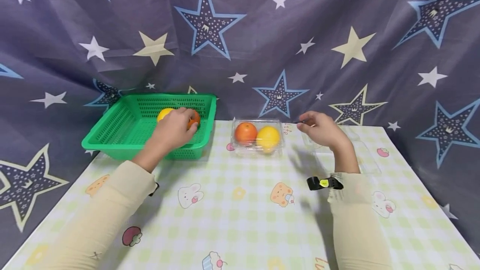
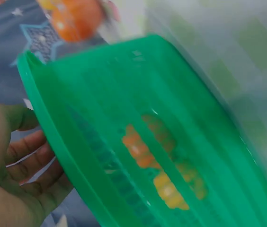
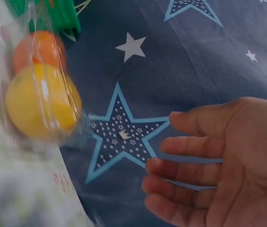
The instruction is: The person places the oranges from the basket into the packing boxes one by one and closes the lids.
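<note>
My left hand hangs over the green plastic basket, its fingers loosely bent beside an orange. A yellow fruit lies next to that orange, partly behind the hand. In the left wrist view the same hand is seen past the basket rim with nothing between thumb and fingers; both fruits show through the slotted wall. My right hand is raised with relaxed, slightly bent fingers and holds nothing. Left of it stands a clear plastic box holding another orange and yellow fruit.
More clear plastic packaging lies on the table under and right of my right hand. A checkered cloth with cartoon prints covers the table. Behind it hangs a dark star-patterned curtain.
</note>
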The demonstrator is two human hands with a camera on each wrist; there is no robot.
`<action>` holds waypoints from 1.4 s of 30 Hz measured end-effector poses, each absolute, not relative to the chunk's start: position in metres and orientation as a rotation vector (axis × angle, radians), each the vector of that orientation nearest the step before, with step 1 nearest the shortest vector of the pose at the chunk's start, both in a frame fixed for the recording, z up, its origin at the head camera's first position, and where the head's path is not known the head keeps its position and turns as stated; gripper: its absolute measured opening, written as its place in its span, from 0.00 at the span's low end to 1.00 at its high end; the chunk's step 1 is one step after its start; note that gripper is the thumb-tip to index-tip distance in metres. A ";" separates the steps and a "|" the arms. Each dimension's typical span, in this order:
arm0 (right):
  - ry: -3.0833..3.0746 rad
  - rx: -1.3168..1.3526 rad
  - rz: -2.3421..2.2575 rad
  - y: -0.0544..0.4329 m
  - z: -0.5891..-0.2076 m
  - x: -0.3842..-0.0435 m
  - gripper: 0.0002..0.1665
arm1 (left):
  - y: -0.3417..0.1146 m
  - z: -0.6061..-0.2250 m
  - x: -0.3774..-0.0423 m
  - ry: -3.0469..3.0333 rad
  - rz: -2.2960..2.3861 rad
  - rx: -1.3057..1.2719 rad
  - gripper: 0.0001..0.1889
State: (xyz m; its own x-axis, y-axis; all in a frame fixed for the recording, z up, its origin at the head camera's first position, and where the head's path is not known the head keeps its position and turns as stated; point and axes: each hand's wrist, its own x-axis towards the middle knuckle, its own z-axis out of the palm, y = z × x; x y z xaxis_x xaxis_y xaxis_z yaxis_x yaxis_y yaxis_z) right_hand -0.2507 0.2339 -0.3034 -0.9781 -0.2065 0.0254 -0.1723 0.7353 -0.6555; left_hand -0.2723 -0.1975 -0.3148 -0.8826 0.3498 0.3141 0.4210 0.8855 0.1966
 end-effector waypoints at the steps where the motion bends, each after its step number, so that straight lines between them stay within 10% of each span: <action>1: 2.888 -0.334 -1.037 0.236 -0.302 -0.250 0.25 | -0.203 -0.315 -0.274 -2.802 -0.374 -0.561 0.13; 22: 3.020 -0.580 -0.548 0.305 -0.310 -0.237 0.25 | -0.273 -0.316 -0.322 -3.193 -0.446 -0.362 0.30; 42: 3.012 -0.021 -0.351 0.386 -0.338 -0.228 0.35 | -0.279 -0.329 -0.351 -3.324 -0.496 -0.162 0.39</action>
State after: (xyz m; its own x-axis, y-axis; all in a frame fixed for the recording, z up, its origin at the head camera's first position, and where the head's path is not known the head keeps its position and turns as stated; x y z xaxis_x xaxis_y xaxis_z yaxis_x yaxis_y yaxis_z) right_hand -0.2277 0.3863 -0.3379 -0.9939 -0.0261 -0.1067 -0.0009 0.9733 -0.2297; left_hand -0.3506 -0.2792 -0.3294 -0.9706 0.1265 -0.2047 0.0612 0.9525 0.2984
